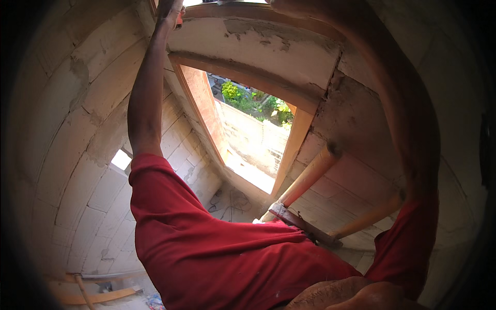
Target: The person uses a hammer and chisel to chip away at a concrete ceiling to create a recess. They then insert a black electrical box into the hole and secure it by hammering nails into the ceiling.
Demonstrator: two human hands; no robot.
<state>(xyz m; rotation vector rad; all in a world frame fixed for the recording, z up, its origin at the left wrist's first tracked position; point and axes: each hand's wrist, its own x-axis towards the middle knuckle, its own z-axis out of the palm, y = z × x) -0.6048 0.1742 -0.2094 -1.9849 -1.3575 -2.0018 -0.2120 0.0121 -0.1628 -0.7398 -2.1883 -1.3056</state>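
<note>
Both my arms reach up past the wooden frame of an opening (pixel 248 77). At the upper edge of the view, my left hand (pixel 169 14) is closed around a tool with a red handle (pixel 179 20); the rest of the tool is cut off. My right hand (pixel 285 6) is at the same height further right, by an upper wooden frame (pixel 310 27), with its fingers out of view. A pale plastered strip of wall (pixel 258 44) lies between the two frames.
A wooden pole ladder (pixel 307 175) stands against my right side, with a crosspiece (pixel 305 227) at my waist. Block walls (pixel 103 119) rise around me. Cables (pixel 230 201) lie on the floor far below. Planks (pixel 101 297) are at the lower left; plants (pixel 243 98) show outside.
</note>
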